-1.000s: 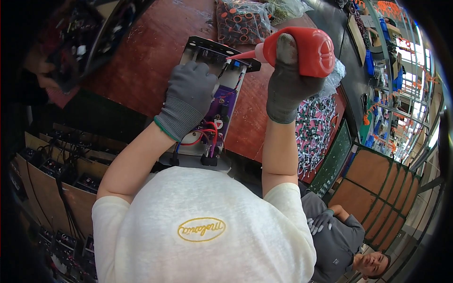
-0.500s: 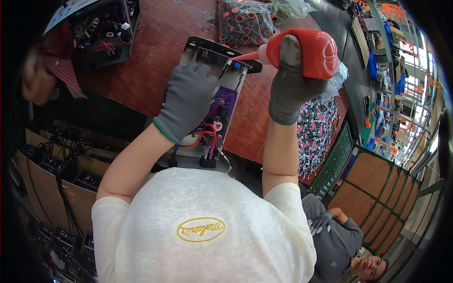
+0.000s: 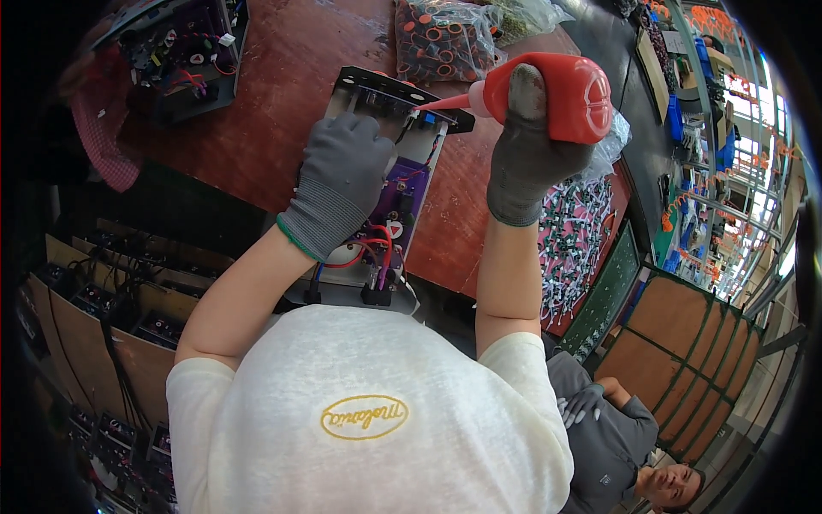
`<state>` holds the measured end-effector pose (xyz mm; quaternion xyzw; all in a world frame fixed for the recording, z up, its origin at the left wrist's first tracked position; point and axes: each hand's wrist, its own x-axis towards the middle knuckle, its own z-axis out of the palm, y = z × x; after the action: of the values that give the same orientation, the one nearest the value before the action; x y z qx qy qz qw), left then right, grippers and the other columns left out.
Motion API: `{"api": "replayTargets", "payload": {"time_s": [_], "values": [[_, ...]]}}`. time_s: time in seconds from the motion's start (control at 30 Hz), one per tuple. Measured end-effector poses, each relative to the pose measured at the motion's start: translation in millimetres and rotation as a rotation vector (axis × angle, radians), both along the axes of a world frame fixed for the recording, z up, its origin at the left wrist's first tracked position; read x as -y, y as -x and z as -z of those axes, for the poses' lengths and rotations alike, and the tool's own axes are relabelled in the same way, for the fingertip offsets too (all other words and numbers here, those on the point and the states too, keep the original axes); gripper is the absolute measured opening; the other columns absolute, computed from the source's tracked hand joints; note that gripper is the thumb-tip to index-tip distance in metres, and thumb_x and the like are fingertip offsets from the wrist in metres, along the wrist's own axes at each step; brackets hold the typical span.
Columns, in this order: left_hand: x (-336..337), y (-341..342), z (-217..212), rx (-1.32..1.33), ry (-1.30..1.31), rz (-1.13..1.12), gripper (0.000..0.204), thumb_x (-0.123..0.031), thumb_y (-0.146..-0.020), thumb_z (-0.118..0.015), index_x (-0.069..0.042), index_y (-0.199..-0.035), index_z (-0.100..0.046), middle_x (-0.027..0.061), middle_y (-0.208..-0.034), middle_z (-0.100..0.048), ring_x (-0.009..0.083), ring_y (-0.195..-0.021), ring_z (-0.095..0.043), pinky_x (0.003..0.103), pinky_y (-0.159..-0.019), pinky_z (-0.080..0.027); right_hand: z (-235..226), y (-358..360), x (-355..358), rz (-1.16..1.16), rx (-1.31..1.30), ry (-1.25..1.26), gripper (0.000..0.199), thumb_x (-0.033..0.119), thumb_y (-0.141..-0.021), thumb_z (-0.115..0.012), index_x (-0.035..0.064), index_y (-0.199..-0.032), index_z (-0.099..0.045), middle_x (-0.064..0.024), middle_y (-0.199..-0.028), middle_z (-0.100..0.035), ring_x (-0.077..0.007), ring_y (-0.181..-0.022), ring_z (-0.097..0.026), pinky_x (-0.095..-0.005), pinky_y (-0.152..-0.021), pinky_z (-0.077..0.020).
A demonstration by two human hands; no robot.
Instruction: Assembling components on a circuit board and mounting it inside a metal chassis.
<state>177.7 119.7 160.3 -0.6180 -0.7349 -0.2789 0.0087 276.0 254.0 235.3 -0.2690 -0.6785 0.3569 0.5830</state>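
Observation:
My right hand (image 3: pixel 538 146), in a grey work glove, grips a red squeeze bottle (image 3: pixel 584 98) with its thumb along the side. The bottle lies nearly level, and its thin nozzle points left to the small connectors just inside the end panel of a metal chassis (image 3: pixel 435 147). Over the left side of that chassis my gloved left hand (image 3: pixel 347 163) is closed, knuckles up; its fingertips are hidden. A purple circuit board (image 3: pixel 409 190) and red wires (image 3: pixel 383 240) show inside the chassis, beside and below the left hand.
Another open chassis (image 3: pixel 184 64) stands at the upper left, near a person's checkered sleeve (image 3: pixel 107 141). Behind lies a bag of black and orange round parts (image 3: pixel 441 43). White-wired connectors (image 3: pixel 574 244) are heaped at right. Boxed units (image 3: pixel 128 300) stand lower left; a person (image 3: pixel 604 420) is lower right.
At the far left the other person's hand has left view and the checkered sleeve has shifted. The chassis there has moved slightly left. My hands and the bottle hold nearly still.

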Motion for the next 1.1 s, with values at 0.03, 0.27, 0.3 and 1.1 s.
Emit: {"api": "replayTargets", "payload": {"time_s": [0.03, 0.27, 0.3, 1.1], "values": [[0, 0, 0, 0.0, 0.0, 0.0, 0.004, -0.011, -0.074, -0.061, -0.009, -0.077, -0.062, 0.0083, -0.078, -0.053, 0.0268, -0.081, -0.054, 0.04, -0.072, -0.042, 1, 0, -1, 0.0, 0.0, 0.0, 0.035, 0.011, -0.07, -0.083, 0.0007, -0.097, -0.063, -0.0046, -0.087, -0.066, -0.0127, -0.076, -0.062, -0.0263, -0.072, -0.0507], [0, 1, -1, 0.007, 0.007, 0.01, 0.005, -0.01, -0.073, -0.062, -0.009, -0.077, -0.062, 0.0085, -0.078, -0.053, 0.0269, -0.081, -0.054, 0.04, -0.072, -0.042, 2, 1, -2, -0.013, -0.011, -0.058, 0.035, 0.012, -0.071, -0.083, 0.0007, -0.097, -0.062, -0.0043, -0.088, -0.066, -0.0125, -0.076, -0.062, -0.0264, -0.072, -0.0508], [0, 1, -2, 0.016, 0.007, 0.01, 0.005, -0.01, -0.073, -0.062, -0.008, -0.077, -0.062, 0.0085, -0.078, -0.053, 0.0269, -0.081, -0.054, 0.04, -0.071, -0.042, 2, 1, -1, -0.029, -0.037, -0.032, 0.035, 0.013, -0.071, -0.083, 0.0007, -0.096, -0.062, -0.0043, -0.087, -0.066, -0.0126, -0.076, -0.062, -0.0266, -0.072, -0.0509], [3, 3, -2, 0.068, 0.02, -0.062, 0.014, -0.017, -0.083, -0.061, -0.004, -0.079, -0.064, 0.0119, -0.076, -0.055, 0.0294, -0.075, -0.055, 0.041, -0.065, -0.044, 19, -30, 26, 0.058, -0.249, 0.308, 0.017, 0.009, -0.081, -0.073, 0.0016, -0.092, -0.062, -0.0021, -0.084, -0.064, -0.0103, -0.073, -0.06, -0.0267, -0.069, -0.0502]]}}
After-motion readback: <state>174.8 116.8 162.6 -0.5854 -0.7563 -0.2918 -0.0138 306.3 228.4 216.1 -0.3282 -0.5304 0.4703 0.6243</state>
